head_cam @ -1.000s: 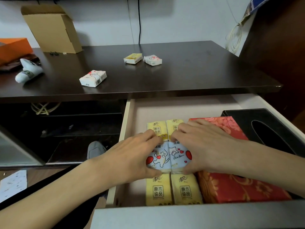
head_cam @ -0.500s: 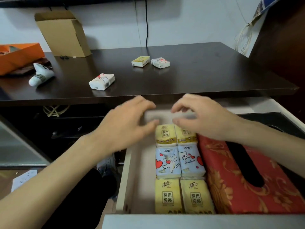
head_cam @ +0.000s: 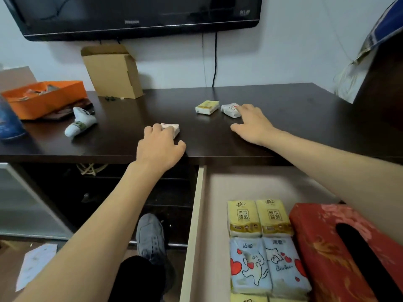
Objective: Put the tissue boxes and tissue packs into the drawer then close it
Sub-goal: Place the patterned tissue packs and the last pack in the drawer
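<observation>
The drawer [head_cam: 194, 214] stands open below the dark desk [head_cam: 305, 118]. Inside lie two yellow tissue packs [head_cam: 243, 216], two blue cartoon packs [head_cam: 248, 264] and a red tissue box [head_cam: 327, 247]. On the desk, my left hand [head_cam: 160, 147] lays its bent fingers over a white tissue pack [head_cam: 173, 129], thumb apart from it. My right hand [head_cam: 250, 125] reaches with its index finger touching another white pack [head_cam: 230, 111]. A yellow pack [head_cam: 207, 106] lies just left of that one.
A cardboard box [head_cam: 113, 70] stands at the back of the desk under a wall TV [head_cam: 139, 14]. An orange box [head_cam: 45, 97] and a white sock-like item [head_cam: 80, 124] lie at the left. A cable [head_cam: 215, 62] hangs down the wall. A grey shoe [head_cam: 150, 236] sits on the floor.
Both hands left the packs in the drawer, rose over the desk edge and now touch the two white packs on the desk. The view tilted up.
</observation>
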### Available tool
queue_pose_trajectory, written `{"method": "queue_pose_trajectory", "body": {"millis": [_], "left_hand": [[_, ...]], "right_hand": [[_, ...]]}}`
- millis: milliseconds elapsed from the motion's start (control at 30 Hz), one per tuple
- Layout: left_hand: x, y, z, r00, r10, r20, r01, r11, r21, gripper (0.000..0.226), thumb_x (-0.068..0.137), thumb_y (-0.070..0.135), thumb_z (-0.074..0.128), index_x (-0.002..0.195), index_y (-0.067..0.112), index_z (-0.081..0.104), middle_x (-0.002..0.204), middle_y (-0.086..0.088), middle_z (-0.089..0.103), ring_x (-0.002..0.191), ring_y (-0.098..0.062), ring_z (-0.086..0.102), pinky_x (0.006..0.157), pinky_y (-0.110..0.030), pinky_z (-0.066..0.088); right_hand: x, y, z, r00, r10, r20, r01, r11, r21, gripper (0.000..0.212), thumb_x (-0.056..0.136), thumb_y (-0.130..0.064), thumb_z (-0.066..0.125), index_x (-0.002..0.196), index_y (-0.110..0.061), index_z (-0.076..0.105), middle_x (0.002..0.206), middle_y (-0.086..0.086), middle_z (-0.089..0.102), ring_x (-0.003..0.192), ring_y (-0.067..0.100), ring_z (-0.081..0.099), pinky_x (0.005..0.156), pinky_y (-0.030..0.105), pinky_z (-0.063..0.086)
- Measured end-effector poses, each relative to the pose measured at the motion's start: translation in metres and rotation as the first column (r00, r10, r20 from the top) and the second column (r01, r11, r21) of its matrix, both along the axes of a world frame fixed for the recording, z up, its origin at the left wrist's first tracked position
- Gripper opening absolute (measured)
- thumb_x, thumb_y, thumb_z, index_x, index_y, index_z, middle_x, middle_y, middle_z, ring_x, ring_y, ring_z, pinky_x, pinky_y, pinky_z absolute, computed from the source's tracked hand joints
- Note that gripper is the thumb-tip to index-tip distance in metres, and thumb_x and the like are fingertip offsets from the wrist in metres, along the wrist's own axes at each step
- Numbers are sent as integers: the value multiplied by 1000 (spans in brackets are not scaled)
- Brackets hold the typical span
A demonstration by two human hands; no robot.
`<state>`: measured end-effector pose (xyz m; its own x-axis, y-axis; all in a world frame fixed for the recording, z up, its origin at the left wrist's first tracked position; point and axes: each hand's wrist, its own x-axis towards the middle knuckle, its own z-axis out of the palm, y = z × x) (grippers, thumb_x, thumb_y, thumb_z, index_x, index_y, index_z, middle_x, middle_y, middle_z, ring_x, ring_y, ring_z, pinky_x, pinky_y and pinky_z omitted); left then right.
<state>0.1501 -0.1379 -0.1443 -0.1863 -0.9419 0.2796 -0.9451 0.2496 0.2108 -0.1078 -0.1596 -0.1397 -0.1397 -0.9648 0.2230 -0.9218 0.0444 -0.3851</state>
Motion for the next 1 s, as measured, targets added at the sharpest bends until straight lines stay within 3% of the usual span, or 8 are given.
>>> {"method": "queue_pose_trajectory", "body": {"millis": [133,200,367,533,700,767,867,1000], "left_hand": [[-24,4,-1,996,-80,49,83,995,-55,50,91,42,52,129,11,60,144,-16,48,125,-39,38,95,-45,41],[-34,5,-3,991,-123,61,126,990,-60,49,90,43,53,129,13,59,155,-13,40,129,-39,34,98,-45,40],[-39,2,-2,967,-240,-90,236,970,-56,45,88,36,59,129,17,60,132,-2,60,115,-29,36,90,-39,42],[-56,12,-1,941,-318,-116,316,948,-37,55,85,37,63,134,13,58,125,-3,61,120,-25,38,93,-40,46],[-66,21,1,933,-335,-129,341,939,34,54,83,43,68,131,20,59,145,-7,45,140,-28,21,110,-36,27],[-67,24,7,922,-347,-170,370,919,132,52,85,43,66,131,22,57,146,-8,44,144,-28,22,112,-39,28],[-63,29,16,920,-351,-174,382,903,198,44,84,46,66,124,29,59,131,-3,55,121,-25,49,102,-46,44],[-56,47,22,921,-376,-103,387,913,131,46,77,57,71,116,33,61,118,3,59,104,-20,57,91,-44,50]], "right_hand": [[-7,-30,1,998,10,-69,-6,998,62,61,97,-27,52,154,-10,37,164,13,31,151,32,28,119,47,32],[-9,-36,1,993,35,-113,-23,994,106,46,100,-28,47,142,-10,50,153,17,46,138,35,44,109,48,42],[-13,-7,5,957,132,-258,-128,991,32,35,101,-31,49,127,-16,67,132,14,54,124,35,48,96,47,46],[-26,57,-1,951,270,-151,-286,954,-95,22,91,-32,65,111,-25,73,104,-4,56,96,17,55,79,37,46],[-35,85,3,949,314,-9,-314,948,-49,13,87,-37,75,95,-32,67,121,-8,51,115,12,42,94,30,37],[-34,87,9,954,289,76,-291,956,16,16,85,-41,76,91,-31,65,116,-8,56,108,12,52,89,32,42],[-34,92,13,962,267,58,-269,963,32,22,81,-42,78,94,-29,65,105,-5,59,100,17,59,87,36,49],[-35,118,16,960,272,67,-275,961,37,40,69,-55,77,101,-37,61,107,-15,65,99,9,64,87,37,54]]}}
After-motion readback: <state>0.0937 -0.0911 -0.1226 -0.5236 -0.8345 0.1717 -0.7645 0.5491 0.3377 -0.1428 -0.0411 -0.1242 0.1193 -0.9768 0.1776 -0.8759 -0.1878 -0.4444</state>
